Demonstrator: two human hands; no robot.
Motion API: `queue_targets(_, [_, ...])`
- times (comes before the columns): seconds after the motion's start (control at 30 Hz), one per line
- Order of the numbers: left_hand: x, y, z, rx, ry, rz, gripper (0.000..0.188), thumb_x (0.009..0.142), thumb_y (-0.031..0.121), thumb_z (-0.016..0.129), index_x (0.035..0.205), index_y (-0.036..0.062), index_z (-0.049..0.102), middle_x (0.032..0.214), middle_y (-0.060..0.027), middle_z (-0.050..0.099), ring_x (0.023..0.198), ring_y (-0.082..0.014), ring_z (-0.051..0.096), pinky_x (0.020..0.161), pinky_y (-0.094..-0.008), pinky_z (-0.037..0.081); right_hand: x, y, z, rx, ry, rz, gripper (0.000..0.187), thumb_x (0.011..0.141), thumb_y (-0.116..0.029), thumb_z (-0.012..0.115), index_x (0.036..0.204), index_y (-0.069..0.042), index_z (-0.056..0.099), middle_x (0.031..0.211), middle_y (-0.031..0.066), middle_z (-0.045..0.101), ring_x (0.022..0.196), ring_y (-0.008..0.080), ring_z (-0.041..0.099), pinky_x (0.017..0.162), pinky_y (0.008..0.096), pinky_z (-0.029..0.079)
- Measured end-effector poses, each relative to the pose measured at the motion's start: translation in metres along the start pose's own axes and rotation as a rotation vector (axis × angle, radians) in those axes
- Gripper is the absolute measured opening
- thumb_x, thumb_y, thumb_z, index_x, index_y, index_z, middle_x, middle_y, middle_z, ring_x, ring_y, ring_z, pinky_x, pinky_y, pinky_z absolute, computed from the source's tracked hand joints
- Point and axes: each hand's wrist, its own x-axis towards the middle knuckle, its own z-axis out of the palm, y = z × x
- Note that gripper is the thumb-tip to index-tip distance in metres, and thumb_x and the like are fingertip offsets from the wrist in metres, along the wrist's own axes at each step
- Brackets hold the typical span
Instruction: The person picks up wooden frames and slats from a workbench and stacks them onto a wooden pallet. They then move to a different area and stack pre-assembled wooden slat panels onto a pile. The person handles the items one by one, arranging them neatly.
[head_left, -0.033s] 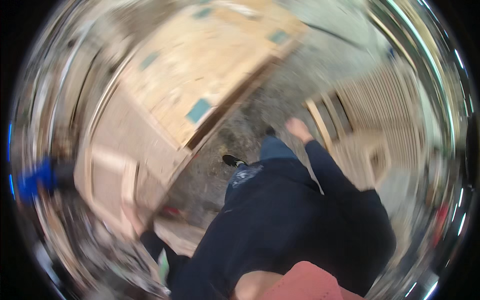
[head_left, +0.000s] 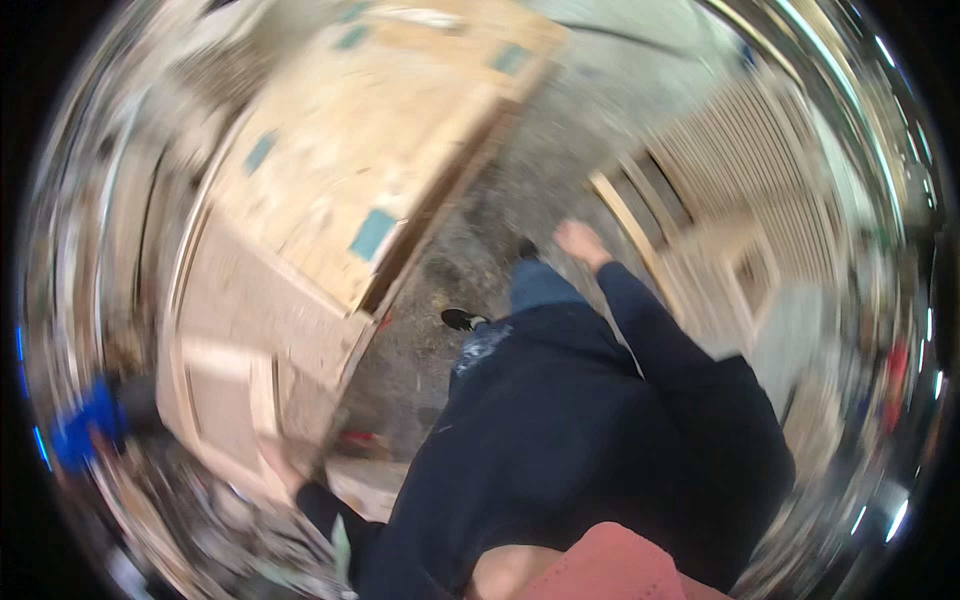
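Note:
At lower left, my left hand (head_left: 281, 468) is at the near end of a pale wooden frame (head_left: 264, 395), fingers closed against its bar; blur hides the fingertips. The frame rests over a brownish wooden panel (head_left: 260, 275). Beside it stands a workbench with a pale plywood top (head_left: 330, 150) bearing several green patches. My right hand (head_left: 582, 243) hangs in front of my body over the floor, its fingers loosely curled and nothing visible in them. It is closest to the light wooden edge of a slatted wooden piece (head_left: 625, 215) on the right, apart from it.
Stacked slatted wood (head_left: 750, 150) fills the right side, with a boxy wooden frame (head_left: 752, 272) near it. A person in blue (head_left: 92, 425) is at the far left. My shoe (head_left: 463, 320) is on the grey, stained floor (head_left: 470, 240). Something red (head_left: 362, 438) lies low by the bench.
The view has shifted, so the workbench and slatted wood sit further left in the picture. My right hand has moved slightly left and up. My left hand remains at the wooden frame.

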Motion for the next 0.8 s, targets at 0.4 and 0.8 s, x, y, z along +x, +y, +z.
queue_targets(0.4, [-0.017,-0.066,-0.025,0.413,-0.286,-0.062,0.1,0.055,0.031,0.083,0.135,-0.0086,0.039,0.132,-0.0282,0.049,0.127,-0.0372,0.046,0.106,-0.0431,0.039,-0.079,0.01,0.081,0.099,-0.045,0.57,0.029,0.084,-0.027,0.056,0.095,-0.005,0.072,0.099,0.0213,0.068,0.095,0.0401,0.065,0.083,0.0499,0.051])
queue_targets(0.8, [-0.005,-0.059,-0.035,-0.307,-0.313,0.117,0.098,0.071,0.043,0.08,0.139,-0.0094,0.034,0.133,-0.0289,0.047,0.123,-0.0382,0.046,0.106,-0.0435,0.034,-0.037,-0.013,0.068,0.201,-0.073,0.483,0.024,0.083,-0.023,0.06,0.099,-0.011,0.072,0.102,0.0162,0.069,0.1,0.0356,0.064,0.086,0.0453,0.05])
